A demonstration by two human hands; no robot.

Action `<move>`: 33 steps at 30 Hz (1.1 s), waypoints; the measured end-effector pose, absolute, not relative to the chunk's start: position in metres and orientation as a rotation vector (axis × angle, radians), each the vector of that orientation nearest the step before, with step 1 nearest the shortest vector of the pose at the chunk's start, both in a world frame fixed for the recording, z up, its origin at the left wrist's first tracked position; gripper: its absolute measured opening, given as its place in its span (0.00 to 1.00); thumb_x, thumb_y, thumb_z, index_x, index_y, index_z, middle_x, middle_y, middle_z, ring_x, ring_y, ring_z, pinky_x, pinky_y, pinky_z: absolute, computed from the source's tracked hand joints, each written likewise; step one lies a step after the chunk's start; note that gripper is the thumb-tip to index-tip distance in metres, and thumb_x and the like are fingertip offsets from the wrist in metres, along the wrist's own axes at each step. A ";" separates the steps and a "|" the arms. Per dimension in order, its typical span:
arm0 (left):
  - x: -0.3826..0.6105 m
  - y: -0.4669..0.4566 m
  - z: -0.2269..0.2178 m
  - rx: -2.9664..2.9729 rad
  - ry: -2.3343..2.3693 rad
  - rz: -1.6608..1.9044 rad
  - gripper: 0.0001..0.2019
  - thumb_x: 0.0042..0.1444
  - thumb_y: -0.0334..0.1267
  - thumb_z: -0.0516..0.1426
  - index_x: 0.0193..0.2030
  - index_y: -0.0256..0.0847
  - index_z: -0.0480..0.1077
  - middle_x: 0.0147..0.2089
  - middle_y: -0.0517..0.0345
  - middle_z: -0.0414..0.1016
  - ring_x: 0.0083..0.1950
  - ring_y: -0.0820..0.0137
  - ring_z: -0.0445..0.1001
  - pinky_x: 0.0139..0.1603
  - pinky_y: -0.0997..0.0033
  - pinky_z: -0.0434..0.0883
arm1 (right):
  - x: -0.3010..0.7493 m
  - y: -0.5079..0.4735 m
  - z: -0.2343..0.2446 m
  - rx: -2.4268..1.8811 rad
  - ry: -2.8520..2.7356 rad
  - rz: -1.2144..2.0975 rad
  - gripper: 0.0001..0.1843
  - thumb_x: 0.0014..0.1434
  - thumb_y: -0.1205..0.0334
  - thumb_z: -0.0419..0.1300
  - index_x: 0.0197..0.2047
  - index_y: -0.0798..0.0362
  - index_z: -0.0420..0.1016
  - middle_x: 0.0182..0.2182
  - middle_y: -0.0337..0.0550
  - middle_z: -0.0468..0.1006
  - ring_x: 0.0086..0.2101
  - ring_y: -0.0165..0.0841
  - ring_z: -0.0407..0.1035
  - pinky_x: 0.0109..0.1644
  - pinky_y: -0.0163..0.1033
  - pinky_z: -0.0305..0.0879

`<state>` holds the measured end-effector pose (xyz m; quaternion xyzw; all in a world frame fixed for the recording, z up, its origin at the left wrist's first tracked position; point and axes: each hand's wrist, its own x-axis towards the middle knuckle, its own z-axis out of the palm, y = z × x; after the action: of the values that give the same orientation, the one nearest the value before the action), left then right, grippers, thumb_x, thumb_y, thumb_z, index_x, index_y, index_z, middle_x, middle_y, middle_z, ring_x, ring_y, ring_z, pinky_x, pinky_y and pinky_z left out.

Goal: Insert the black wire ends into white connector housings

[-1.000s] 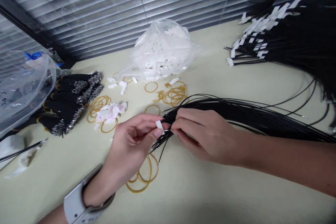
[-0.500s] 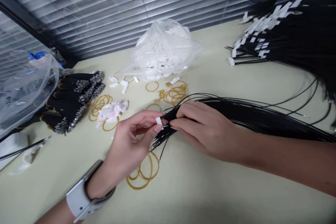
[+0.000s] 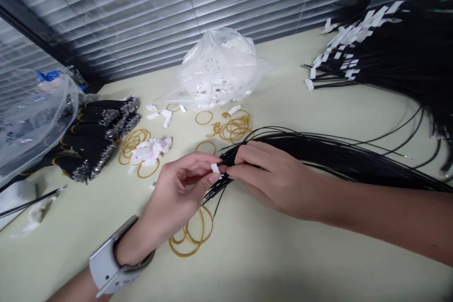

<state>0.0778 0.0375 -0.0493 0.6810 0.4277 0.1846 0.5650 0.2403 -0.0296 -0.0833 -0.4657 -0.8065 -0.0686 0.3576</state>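
One bare L hand (image 3: 180, 193) pinches a small white rectangular plastic connector block (image 3: 215, 169) betw thumb & fingers; R hand (image 3: 272, 179) v. close, just right of block, fingers closed, can't tell on what; block's long axis approx crosswise to R fingers; long thin black wire bundle (image 3: 325, 151) runs beyond R hand.

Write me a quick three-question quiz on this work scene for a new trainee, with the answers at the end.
1. Which hand pinches a small white piece between thumb and finger?
2. True or false: the pale wrist band is worn on the right wrist.
3. What shows through the clear plastic bag standing in front of the blinds? A, yellow rubber bands; B, many white pieces; C, black wires.

Key: 1. The left hand. 2. False; it is on the left wrist. 3. B.
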 end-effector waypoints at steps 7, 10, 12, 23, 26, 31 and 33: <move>0.080 0.033 -0.049 1.538 1.006 0.452 0.09 0.41 0.39 0.60 0.31 0.40 0.70 0.27 0.63 0.74 0.28 0.87 0.72 0.26 0.98 0.68 | 0.239 -0.029 -0.089 -1.159 -2.027 -0.129 0.13 0.57 0.71 0.48 0.28 0.63 0.73 0.25 0.45 0.63 0.28 0.22 0.54 0.30 0.28 0.53; 0.081 0.032 -0.049 1.513 1.023 0.458 0.09 0.41 0.38 0.60 0.32 0.39 0.69 0.27 0.62 0.74 0.28 0.86 0.72 0.27 0.97 0.68 | 0.240 -0.028 -0.088 -1.131 -2.021 -0.128 0.12 0.56 0.71 0.49 0.28 0.64 0.73 0.24 0.45 0.62 0.27 0.22 0.53 0.29 0.28 0.52; 0.081 0.032 -0.048 1.513 1.012 0.471 0.10 0.42 0.39 0.59 0.32 0.39 0.68 0.27 0.61 0.74 0.28 0.86 0.72 0.27 0.97 0.68 | 0.241 -0.028 -0.085 -1.110 -2.009 -0.134 0.11 0.55 0.71 0.50 0.29 0.63 0.73 0.23 0.44 0.62 0.26 0.22 0.52 0.27 0.28 0.51; 0.076 0.037 -0.040 1.616 0.871 0.639 0.16 0.44 0.40 0.58 0.42 0.42 0.64 0.39 0.59 0.73 0.39 0.85 0.72 0.39 0.90 0.71 | 0.276 -0.014 -0.056 -1.551 -2.006 0.279 0.11 0.56 0.60 0.51 0.39 0.58 0.66 0.37 0.43 0.67 0.39 0.27 0.59 0.43 0.35 0.56; 0.078 0.037 -0.038 1.893 0.863 0.501 0.29 0.42 0.47 0.57 0.52 0.48 0.56 0.53 0.56 0.64 0.53 0.78 0.65 0.56 0.73 0.69 | 0.288 -0.012 -0.037 -1.574 -1.923 0.325 0.16 0.60 0.56 0.44 0.31 0.60 0.63 0.27 0.40 0.66 0.28 0.22 0.59 0.32 0.29 0.55; 0.089 0.035 -0.026 2.450 0.858 0.302 0.32 0.46 0.55 0.47 0.58 0.52 0.47 0.60 0.61 0.53 0.62 0.74 0.52 0.68 0.59 0.56 | 0.291 -0.017 -0.015 -1.509 -1.850 0.530 0.21 0.59 0.49 0.44 0.32 0.60 0.64 0.27 0.39 0.68 0.27 0.21 0.60 0.31 0.28 0.53; 0.094 0.034 -0.024 2.567 0.771 0.190 0.32 0.47 0.57 0.44 0.59 0.54 0.44 0.63 0.64 0.49 0.64 0.75 0.49 0.69 0.61 0.54 | 0.290 -0.018 -0.009 -1.467 -1.835 0.521 0.21 0.60 0.49 0.43 0.33 0.60 0.64 0.26 0.38 0.68 0.26 0.19 0.59 0.32 0.27 0.54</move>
<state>0.0940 0.0343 -0.0239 0.9308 0.2796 0.0687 0.2254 0.2902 -0.0181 -0.0088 -0.5689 -0.7115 0.2022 0.3594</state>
